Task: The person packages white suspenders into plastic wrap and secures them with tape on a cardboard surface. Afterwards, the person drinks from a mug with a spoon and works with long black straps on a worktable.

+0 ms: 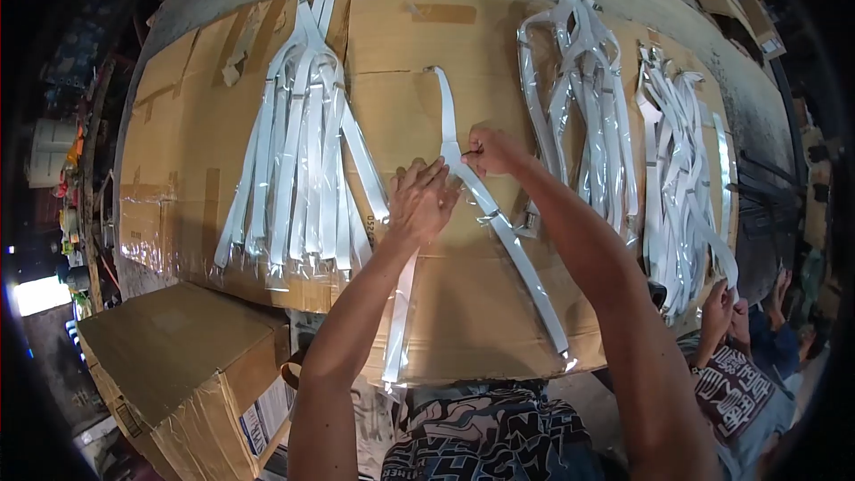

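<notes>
A white pair of Y-shaped suspenders point(450, 111) lies spread on the cardboard in front of me, its single strap pointing away and its two long straps toward me. Clear plastic covers parts of the long straps. My left hand point(421, 200) rests on the left strap just below the junction, fingers stretched out and fingertips at the junction's edge. At the junction's right side, my right hand point(492, 151) is closed in a pinch on the suspenders' edge. Whether something small is also between those fingers cannot be made out.
Piles of white suspenders lie left point(307, 125), right point(583, 98) and far right point(681, 178) on the cardboard-covered table point(178, 160). A cardboard box point(178, 347) stands at the lower left. At the lower right, another person's hands point(723, 312) hold a white strap.
</notes>
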`<state>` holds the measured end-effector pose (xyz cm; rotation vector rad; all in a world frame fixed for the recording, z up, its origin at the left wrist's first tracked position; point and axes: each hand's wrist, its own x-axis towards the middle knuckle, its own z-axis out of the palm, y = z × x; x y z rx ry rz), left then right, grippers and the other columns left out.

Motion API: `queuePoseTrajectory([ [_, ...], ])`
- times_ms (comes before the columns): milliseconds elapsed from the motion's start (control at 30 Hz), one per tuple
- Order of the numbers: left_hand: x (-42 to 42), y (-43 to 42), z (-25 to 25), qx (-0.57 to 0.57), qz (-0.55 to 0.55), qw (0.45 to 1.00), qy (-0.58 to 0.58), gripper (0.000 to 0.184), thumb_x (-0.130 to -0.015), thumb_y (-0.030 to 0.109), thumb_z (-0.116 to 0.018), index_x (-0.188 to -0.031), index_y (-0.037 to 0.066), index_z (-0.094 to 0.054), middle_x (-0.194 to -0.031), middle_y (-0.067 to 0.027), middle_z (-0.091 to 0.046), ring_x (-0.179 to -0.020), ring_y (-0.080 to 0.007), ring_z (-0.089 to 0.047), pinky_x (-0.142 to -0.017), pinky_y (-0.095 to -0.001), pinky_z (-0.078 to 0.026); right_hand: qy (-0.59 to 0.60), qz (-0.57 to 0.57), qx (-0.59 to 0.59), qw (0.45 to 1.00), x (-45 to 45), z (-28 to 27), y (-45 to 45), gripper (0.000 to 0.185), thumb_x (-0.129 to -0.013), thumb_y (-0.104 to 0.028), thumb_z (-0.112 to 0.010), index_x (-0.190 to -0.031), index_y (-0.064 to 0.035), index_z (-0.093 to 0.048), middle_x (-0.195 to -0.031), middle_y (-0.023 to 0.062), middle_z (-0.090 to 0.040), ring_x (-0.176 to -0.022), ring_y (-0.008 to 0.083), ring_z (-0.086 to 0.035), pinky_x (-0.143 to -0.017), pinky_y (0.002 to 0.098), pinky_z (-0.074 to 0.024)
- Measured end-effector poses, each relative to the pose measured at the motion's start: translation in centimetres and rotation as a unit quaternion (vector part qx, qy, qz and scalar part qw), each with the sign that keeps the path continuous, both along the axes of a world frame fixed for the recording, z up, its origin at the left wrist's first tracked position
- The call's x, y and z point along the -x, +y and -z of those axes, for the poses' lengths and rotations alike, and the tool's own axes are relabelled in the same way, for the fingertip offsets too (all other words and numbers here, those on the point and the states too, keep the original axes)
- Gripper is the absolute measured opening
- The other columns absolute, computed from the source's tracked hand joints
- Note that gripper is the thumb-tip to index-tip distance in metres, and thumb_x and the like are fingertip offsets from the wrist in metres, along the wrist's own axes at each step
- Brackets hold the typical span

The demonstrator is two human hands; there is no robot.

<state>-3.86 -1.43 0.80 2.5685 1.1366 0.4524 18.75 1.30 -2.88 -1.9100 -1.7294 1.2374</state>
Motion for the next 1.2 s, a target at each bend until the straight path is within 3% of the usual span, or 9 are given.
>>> queuePoseTrajectory([
  [133, 0.7, 2.4, 1.6, 0.121, -0.021, 0.984, -0.130, 0.027, -0.086, 0.018, -0.068, -0.108, 0.003, -0.070, -0.118, -0.0118, -0.067, -0.102, -0.0246, -0.062, -0.088, -0.0378, -0.048, 0.150, 0.071, 0.028, 0.986, -0.8, 1.8, -0.1, 0.019, -0.084, -0.018, -0.070, -0.089, -0.0016, -0.061, -0.074, 0.0131, -0.070, -0.066, 0.0201, -0.069, -0.064, 0.0343, -0.0519],
  [200, -0.4, 3.1, 2.4, 0.234, -0.166, 0.942, -0.173, 0.026, -0.082, 0.015, -0.071, -0.105, 0.003, -0.070, -0.108, -0.0119, -0.070, -0.092, -0.0256, -0.066, -0.082, -0.0367, -0.051, 0.194, 0.129, 0.019, 0.972, -0.6, 3.6, -0.4, 0.015, -0.087, -0.013, -0.066, -0.093, -0.0001, -0.063, -0.075, 0.0142, -0.070, -0.067, 0.0157, -0.068, -0.062, 0.0324, -0.0520],
  [233, -1.2, 3.2, 2.1, 0.291, -0.236, 0.907, -0.193, 0.025, -0.081, 0.014, -0.073, -0.103, 0.003, -0.071, -0.103, -0.0120, -0.071, -0.087, -0.0261, -0.067, -0.079, -0.0362, -0.053, 0.143, 0.147, -0.027, 0.978, -0.4, 3.3, -1.1, 0.015, -0.086, -0.014, -0.066, -0.094, -0.0014, -0.065, -0.080, 0.0153, -0.070, -0.072, 0.0208, -0.069, -0.066, 0.0345, -0.0523],
  [400, -3.4, 2.6, 1.1, 0.206, -0.201, 0.956, -0.057, 0.023, -0.077, 0.022, -0.076, -0.095, 0.008, -0.071, -0.093, -0.0121, -0.072, -0.092, -0.0291, -0.068, -0.081, -0.0390, -0.053, 0.025, 0.191, -0.113, 0.975, 3.3, -0.3, -5.0, 0.017, -0.084, -0.015, -0.063, -0.094, -0.0048, -0.071, -0.094, 0.0194, -0.070, -0.088, 0.0354, -0.068, -0.076, 0.0404, -0.0528],
  [433, -3.7, 2.6, 1.7, 0.176, -0.204, 0.962, -0.036, 0.024, -0.077, 0.022, -0.077, -0.095, 0.008, -0.072, -0.091, -0.0120, -0.072, -0.091, -0.0292, -0.068, -0.080, -0.0389, -0.053, -0.016, 0.217, -0.111, 0.970, 4.4, 0.0, -5.3, 0.020, -0.082, -0.015, -0.068, -0.099, -0.0053, -0.071, -0.086, 0.0172, -0.070, -0.078, 0.0329, -0.068, -0.072, 0.0372, -0.0522],
  [600, -3.7, 3.1, 5.8, 0.357, -0.166, 0.916, -0.077, 0.025, -0.080, 0.020, -0.076, -0.099, 0.004, -0.070, -0.090, -0.0121, -0.072, -0.085, -0.0282, -0.068, -0.075, -0.0352, -0.053, 0.008, 0.207, -0.063, 0.976, 4.9, 1.4, -5.2, 0.022, -0.081, -0.020, -0.072, -0.093, -0.0010, -0.070, -0.079, 0.0163, -0.068, -0.073, 0.0264, -0.067, -0.068, 0.0380, -0.0500],
  [833, -0.1, 0.5, -5.1, 0.530, -0.045, 0.787, -0.310, 0.019, -0.088, 0.002, -0.068, -0.106, -0.002, -0.068, -0.094, -0.0081, -0.071, -0.084, -0.0109, -0.064, -0.072, -0.0227, -0.049, 0.173, 0.154, -0.047, 0.972, 2.9, -11.2, -8.3, 0.029, -0.087, -0.025, -0.072, -0.083, 0.0027, -0.066, -0.065, 0.0026, -0.058, -0.062, 0.0111, -0.052, -0.056, 0.0308, -0.0416],
  [933, 1.4, -1.5, -10.8, 0.509, -0.072, 0.787, -0.341, 0.023, -0.088, 0.001, -0.068, -0.110, -0.003, -0.066, -0.099, -0.0073, -0.070, -0.087, -0.0108, -0.064, -0.076, -0.0238, -0.051, 0.204, 0.128, -0.067, 0.968, 3.3, -17.4, -9.5, 0.025, -0.089, -0.023, -0.071, -0.087, 0.0019, -0.066, -0.069, 0.0001, -0.058, -0.063, 0.0078, -0.051, -0.056, 0.0270, -0.0411],
  [1200, 4.4, -6.9, -24.0, 0.439, 0.068, 0.754, -0.485, 0.027, -0.085, -0.005, -0.068, -0.112, -0.005, -0.064, -0.103, -0.0096, -0.070, -0.092, -0.0108, -0.065, -0.084, -0.0247, -0.052, 0.237, 0.079, -0.179, 0.952, 6.8, -32.3, -14.4, 0.022, -0.091, -0.020, -0.069, -0.096, 0.0012, -0.064, -0.075, -0.0023, -0.059, -0.067, 0.0044, -0.051, -0.060, 0.0231, -0.0425],
])
